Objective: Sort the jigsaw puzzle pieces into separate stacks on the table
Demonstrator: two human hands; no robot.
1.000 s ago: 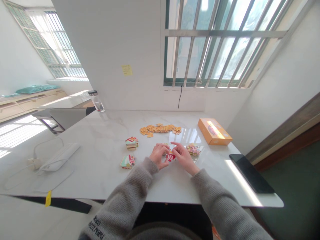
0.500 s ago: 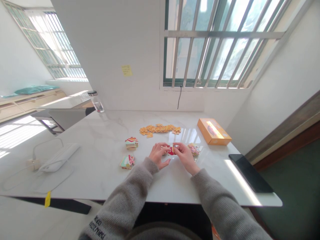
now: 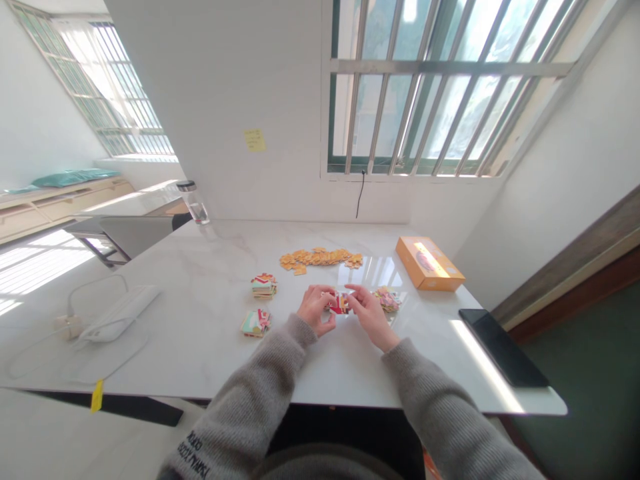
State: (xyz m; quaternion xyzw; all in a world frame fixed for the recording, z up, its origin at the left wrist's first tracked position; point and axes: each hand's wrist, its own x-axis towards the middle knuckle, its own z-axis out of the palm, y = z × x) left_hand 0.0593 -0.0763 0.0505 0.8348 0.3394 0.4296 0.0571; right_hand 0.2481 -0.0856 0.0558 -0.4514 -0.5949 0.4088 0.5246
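My left hand (image 3: 314, 309) and my right hand (image 3: 367, 312) meet over the white marble table (image 3: 200, 320), both pinching a small red and white puzzle piece (image 3: 339, 304) held between their fingertips just above the tabletop. A small pile of colourful pieces (image 3: 387, 299) lies just right of my right hand. Two small stacks of pieces sit to the left, one stack (image 3: 263, 285) farther back and another stack (image 3: 256, 323) nearer. A row of orange pieces (image 3: 320, 258) is spread out behind my hands.
An orange box (image 3: 429, 263) lies at the back right. A black phone (image 3: 503, 345) rests near the right edge. A white power strip with cable (image 3: 117, 313) is at the left. A clear bottle (image 3: 193, 202) stands at the far left corner.
My hands lifted the red piece off the table, brought it slightly farther away, and now hold it together a little lower and closer.
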